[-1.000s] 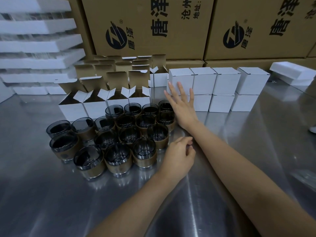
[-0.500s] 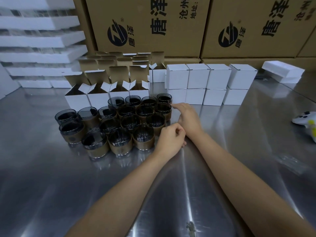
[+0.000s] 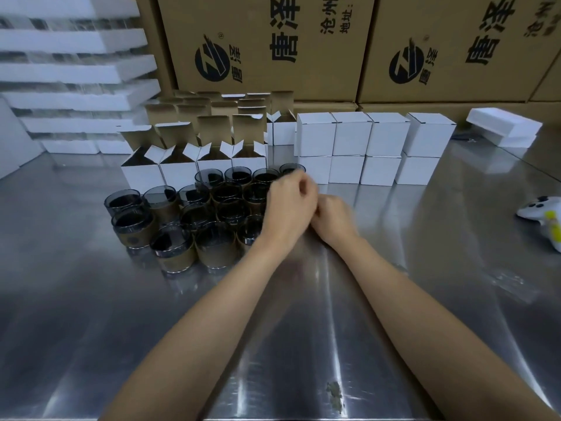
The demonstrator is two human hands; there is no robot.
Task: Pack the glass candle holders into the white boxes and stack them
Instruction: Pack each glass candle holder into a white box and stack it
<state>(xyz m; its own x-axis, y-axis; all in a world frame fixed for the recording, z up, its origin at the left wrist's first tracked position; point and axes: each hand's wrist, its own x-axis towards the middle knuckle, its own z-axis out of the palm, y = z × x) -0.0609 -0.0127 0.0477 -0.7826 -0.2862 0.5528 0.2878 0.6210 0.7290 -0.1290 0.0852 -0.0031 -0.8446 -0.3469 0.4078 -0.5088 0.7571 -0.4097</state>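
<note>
Since the earlier frames the right hand [image 3: 334, 221] has come back from the closed boxes [image 3: 349, 135] and now sits low over the table [image 3: 394, 314], just beside the left hand [image 3: 290, 205]. The left hand has gone forward and a little up, and it now covers the right edge of the holders [image 3: 217, 247]. Both hands have the fingers curled, and they touch or nearly touch each other. The picture is blurred there, so one cannot tell if either hand holds something. The holders are dark glass with a brown band around each. They stand upright in a tight group on the table, left of the hands. Directly behind them is a row of open boxes [image 3: 179, 174] with the flaps up, and more open ones stand farther back. The closed boxes are to the right of these, in two layers of four. Large brown cartons [image 3: 273, 41] stand behind all, and foam sheets [image 3: 66, 71] are piled at far left.
</note>
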